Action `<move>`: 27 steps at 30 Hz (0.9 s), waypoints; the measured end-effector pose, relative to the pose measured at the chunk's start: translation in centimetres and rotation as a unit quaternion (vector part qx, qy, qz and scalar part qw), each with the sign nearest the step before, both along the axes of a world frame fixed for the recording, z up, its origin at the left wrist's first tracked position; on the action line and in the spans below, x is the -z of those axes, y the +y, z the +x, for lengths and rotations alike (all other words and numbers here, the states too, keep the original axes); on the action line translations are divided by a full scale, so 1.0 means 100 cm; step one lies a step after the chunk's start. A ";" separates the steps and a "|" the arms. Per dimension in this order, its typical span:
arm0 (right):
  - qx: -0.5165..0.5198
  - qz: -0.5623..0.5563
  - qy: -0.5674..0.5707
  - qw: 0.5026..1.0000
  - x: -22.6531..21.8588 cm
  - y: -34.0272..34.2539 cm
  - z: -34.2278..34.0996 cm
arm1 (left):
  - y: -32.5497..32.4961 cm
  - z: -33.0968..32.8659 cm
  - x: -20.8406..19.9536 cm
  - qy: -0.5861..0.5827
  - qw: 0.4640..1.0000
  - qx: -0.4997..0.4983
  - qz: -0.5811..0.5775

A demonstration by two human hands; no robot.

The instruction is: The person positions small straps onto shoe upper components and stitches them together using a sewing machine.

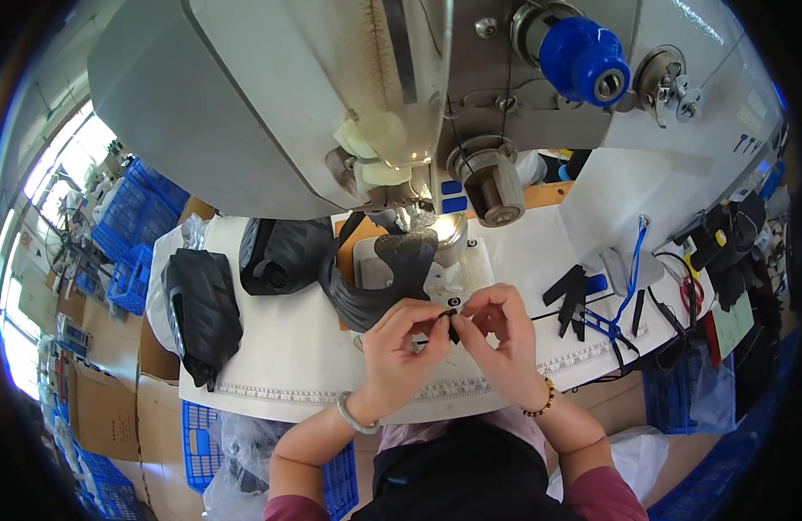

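Note:
My left hand [399, 352] and my right hand [505, 347] meet over the front of the white sewing table [314, 363]. Thumbs and fingers of both pinch a small black strip [454, 328], partly covered by the fingertips. Just beyond my left hand, a dark grey curved sewn piece [405, 267] lies at the needle area of the sewing machine [236, 95]. Right of my right hand lie several short black strips [567, 291] and a blue-handled snipping tool [599, 323].
Two black, glossy sewn pieces, one folded [283, 256] and one bulky [201, 304], rest on the table's left. Red-handled scissors [692, 295] lie at the far right. A ruler tape [283, 396] follows the front edge. Blue crates [201, 447] stand below.

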State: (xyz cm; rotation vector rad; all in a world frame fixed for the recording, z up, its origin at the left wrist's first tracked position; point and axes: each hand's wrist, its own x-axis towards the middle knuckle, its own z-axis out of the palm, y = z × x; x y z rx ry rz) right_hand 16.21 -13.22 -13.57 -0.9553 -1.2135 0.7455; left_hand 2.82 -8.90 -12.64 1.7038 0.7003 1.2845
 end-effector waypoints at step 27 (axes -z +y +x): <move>-0.015 0.150 -0.301 0.942 -0.023 0.002 0.022 | -0.002 -0.031 -0.028 -0.034 0.974 0.106 -0.197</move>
